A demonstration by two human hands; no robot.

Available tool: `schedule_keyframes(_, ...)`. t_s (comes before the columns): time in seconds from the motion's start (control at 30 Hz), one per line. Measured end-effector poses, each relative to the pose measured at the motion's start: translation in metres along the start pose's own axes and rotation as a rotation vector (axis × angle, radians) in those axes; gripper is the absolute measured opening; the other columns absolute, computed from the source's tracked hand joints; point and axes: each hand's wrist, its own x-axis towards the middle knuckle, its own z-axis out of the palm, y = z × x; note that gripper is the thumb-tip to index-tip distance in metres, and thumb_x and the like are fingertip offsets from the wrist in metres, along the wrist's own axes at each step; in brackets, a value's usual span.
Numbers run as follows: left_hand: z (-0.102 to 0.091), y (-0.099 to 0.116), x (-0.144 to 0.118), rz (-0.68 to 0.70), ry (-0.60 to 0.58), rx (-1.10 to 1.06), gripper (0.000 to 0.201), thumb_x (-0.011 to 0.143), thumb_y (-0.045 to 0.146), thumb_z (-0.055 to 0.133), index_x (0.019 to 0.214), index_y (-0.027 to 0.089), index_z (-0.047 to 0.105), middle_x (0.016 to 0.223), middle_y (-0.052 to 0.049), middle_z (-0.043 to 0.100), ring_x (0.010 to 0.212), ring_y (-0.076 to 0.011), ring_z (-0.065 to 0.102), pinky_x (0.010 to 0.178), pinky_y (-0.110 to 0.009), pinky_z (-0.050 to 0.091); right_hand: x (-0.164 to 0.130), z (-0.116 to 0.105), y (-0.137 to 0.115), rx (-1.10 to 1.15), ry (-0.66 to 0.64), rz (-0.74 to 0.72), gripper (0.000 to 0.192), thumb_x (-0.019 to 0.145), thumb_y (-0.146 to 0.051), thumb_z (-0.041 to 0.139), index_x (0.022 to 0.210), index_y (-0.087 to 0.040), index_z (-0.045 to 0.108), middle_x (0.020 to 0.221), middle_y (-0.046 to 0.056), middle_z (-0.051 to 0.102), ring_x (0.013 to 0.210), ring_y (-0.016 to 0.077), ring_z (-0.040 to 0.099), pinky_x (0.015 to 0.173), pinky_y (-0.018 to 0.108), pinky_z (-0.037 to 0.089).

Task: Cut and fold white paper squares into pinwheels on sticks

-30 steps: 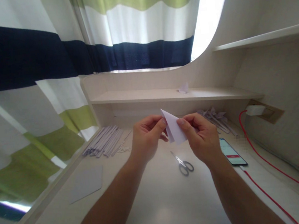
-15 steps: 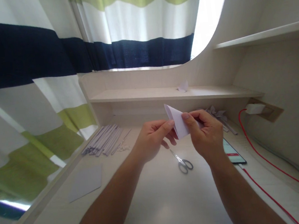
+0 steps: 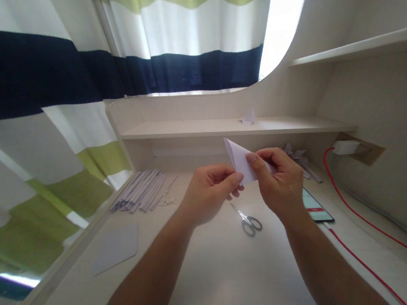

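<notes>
The folded paper [image 3: 240, 160] is held above the desk [image 3: 218, 278], pinched at its three o'clock side by the right hand [image 3: 280, 178] and at its lower edge, about seven o'clock, by the left hand [image 3: 211, 191]. At least one fold is made; the eleven o'clock end bulges, not pressed flat, so the folding looks partway. From the paper, scissors [image 3: 246, 218] lie unheld at six, a flat sheet [image 3: 117, 250] at eight, strips [image 3: 140, 191] at nine.
</notes>
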Motion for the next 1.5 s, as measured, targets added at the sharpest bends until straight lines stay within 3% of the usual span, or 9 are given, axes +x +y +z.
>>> schedule_keyframes(0.17,-0.004,0.001,-0.001,0.101,0.07,0.266,0.02,0.093,0.028,0.065,0.078,0.018,0.075,0.073,-0.003,0.073,0.068,-0.015,0.065,0.062,-0.024,0.049,0.009,-0.009,0.006,0.216,-0.207,0.159,0.027,0.09,-0.049,0.078,0.091,-0.022,0.076,0.08,0.002,0.072,0.069,0.0177,0.063,0.06,0.03,0.047)
schedule_keyframes(0.27,-0.01,0.002,-0.003,0.128,-0.047,0.394,0.017,0.091,0.023,0.065,0.078,0.019,0.075,0.072,-0.001,0.071,0.065,-0.0144,0.062,0.059,-0.024,0.046,0.017,-0.02,0.012,0.397,-0.409,0.268,0.027,0.089,-0.049,0.079,0.098,-0.024,0.081,0.087,0.004,0.078,0.073,0.0188,0.068,0.063,0.03,0.053)
schedule_keyframes(0.37,-0.015,0.002,-0.006,0.114,-0.183,0.443,0.016,0.089,0.022,0.066,0.075,0.02,0.073,0.071,-0.001,0.07,0.065,-0.0143,0.062,0.058,-0.023,0.044,0.02,-0.028,0.013,0.492,-0.527,0.267,0.02,0.09,-0.043,0.079,0.099,-0.026,0.084,0.093,0.004,0.08,0.08,0.0192,0.071,0.073,0.032,0.059)
schedule_keyframes(0.6,-0.013,0.003,-0.007,0.128,-0.241,0.425,0.015,0.089,0.021,0.065,0.075,0.02,0.07,0.072,-0.001,0.069,0.066,-0.0147,0.062,0.06,-0.024,0.045,0.016,-0.032,0.003,0.518,-0.486,0.245,0.01,0.091,-0.037,0.08,0.093,-0.028,0.083,0.09,0.002,0.079,0.075,0.0167,0.068,0.065,0.028,0.056)
schedule_keyframes(1.5,-0.011,0.011,-0.009,0.211,-0.185,0.437,0.014,0.083,0.009,0.066,0.072,0.017,0.07,0.067,0.003,0.068,0.063,-0.0094,0.06,0.059,-0.02,0.044,0.014,-0.032,-0.001,0.585,-0.37,0.193,0.005,0.092,-0.027,0.08,0.089,-0.029,0.084,0.079,-0.001,0.075,0.071,0.0121,0.064,0.064,0.023,0.054)
